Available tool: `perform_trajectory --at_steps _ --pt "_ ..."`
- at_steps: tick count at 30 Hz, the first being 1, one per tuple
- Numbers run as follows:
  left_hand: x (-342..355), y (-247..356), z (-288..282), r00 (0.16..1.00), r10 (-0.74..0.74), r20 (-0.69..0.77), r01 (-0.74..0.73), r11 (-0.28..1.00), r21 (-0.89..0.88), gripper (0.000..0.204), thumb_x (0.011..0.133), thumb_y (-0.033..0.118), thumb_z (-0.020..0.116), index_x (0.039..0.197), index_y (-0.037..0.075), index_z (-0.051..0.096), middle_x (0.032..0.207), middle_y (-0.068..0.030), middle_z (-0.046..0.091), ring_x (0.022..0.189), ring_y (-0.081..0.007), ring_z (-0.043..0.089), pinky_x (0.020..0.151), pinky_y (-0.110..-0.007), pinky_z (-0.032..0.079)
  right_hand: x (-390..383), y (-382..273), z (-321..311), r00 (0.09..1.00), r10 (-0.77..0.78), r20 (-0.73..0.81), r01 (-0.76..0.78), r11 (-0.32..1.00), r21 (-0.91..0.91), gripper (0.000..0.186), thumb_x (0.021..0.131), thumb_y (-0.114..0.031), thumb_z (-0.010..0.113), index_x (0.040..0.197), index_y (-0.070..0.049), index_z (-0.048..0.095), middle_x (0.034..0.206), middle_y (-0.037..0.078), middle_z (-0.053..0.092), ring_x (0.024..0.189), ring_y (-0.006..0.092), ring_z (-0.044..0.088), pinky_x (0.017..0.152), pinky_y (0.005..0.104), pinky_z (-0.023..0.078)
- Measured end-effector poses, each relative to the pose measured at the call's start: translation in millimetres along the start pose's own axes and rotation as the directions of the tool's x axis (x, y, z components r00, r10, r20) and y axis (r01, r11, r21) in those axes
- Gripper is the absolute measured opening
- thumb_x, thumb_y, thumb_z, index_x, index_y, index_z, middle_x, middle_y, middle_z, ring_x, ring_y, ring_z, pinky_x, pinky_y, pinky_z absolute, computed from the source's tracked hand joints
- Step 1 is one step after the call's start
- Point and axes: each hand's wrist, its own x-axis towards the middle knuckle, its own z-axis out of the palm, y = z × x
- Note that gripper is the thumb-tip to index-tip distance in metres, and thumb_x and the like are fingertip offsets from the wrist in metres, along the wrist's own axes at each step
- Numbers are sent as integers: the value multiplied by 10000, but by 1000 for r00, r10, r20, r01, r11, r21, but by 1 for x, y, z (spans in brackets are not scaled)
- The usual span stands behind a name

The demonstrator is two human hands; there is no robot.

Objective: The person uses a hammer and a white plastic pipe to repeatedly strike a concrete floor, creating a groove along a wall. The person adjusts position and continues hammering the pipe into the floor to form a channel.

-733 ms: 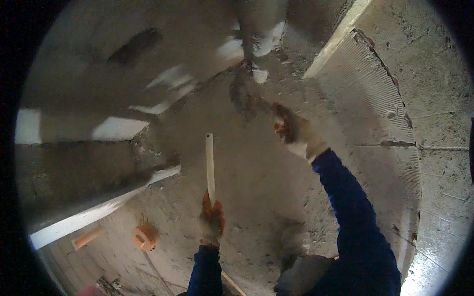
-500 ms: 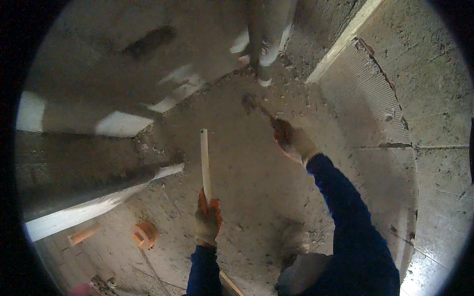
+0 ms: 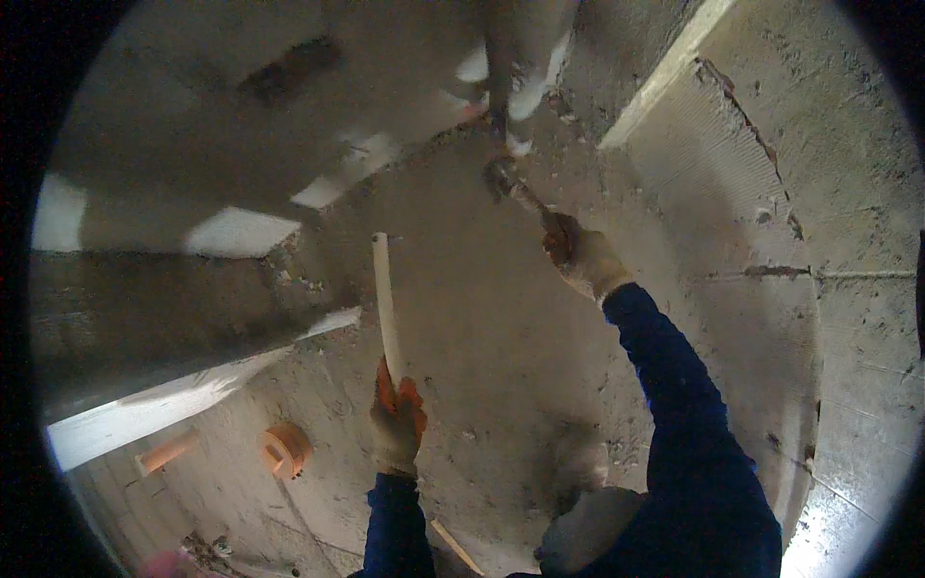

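Note:
My left hand (image 3: 398,419), in a pale glove with orange fingers, is closed round the near end of a flat, pale wooden slat (image 3: 385,299). The slat points away from me and has a dark spot near its far tip. Farther off and to the right, my gloved right hand (image 3: 581,252) grips the handle of a hammer (image 3: 525,197). Its dark, rounded head is near the foot of the pipe (image 3: 525,91), over the rough grey floor (image 3: 482,318). Whether the head touches the floor I cannot tell.
An orange pipe end (image 3: 285,450) and a short orange tube (image 3: 168,452) are at lower left, below a white-edged ledge (image 3: 145,409). A pale batten (image 3: 665,77) slants at upper right, beside ridged mortar (image 3: 703,144). A thin stick (image 3: 456,547) lies near my left forearm.
The slat and my left hand have shifted slightly left and away from me. My right hand and the hammer have moved a little right and farther off.

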Motion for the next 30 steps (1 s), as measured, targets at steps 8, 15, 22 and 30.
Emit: perform_trajectory --at_steps 8,15,22,30 --pt "-2 -8 -3 998 -66 21 66 998 -21 623 978 106 490 1550 167 251 851 -5 527 565 -56 466 461 -206 411 -20 2 19 977 171 130 -181 329 927 382 980 -409 564 1230 -128 499 712 24 553 524 112 493 487 317 431" --pt "7 17 30 997 44 58 -41 997 -58 548 1020 290 516 1519 180 317 714 38 475 520 -47 444 410 -218 389 -11 -23 76 935 -97 -341 342 499 796 389 982 -459 561 1188 -132 516 727 2 498 509 101 443 463 299 421" --pt "91 70 62 901 195 387 -376 795 475 490 1025 327 498 1484 186 400 656 42 454 527 -59 433 447 -246 399 -111 -22 49 796 123 593 -594 -31 804 471 985 -423 567 1367 -171 456 763 20 521 505 102 462 443 303 428" --pt "176 136 142 830 171 532 -553 389 737 438 995 248 523 1404 97 485 932 -162 686 766 -253 668 688 -391 532 -98 -19 10 985 173 -18 8 61 998 430 1007 -294 551 1396 -179 408 745 20 491 479 129 453 450 316 429"
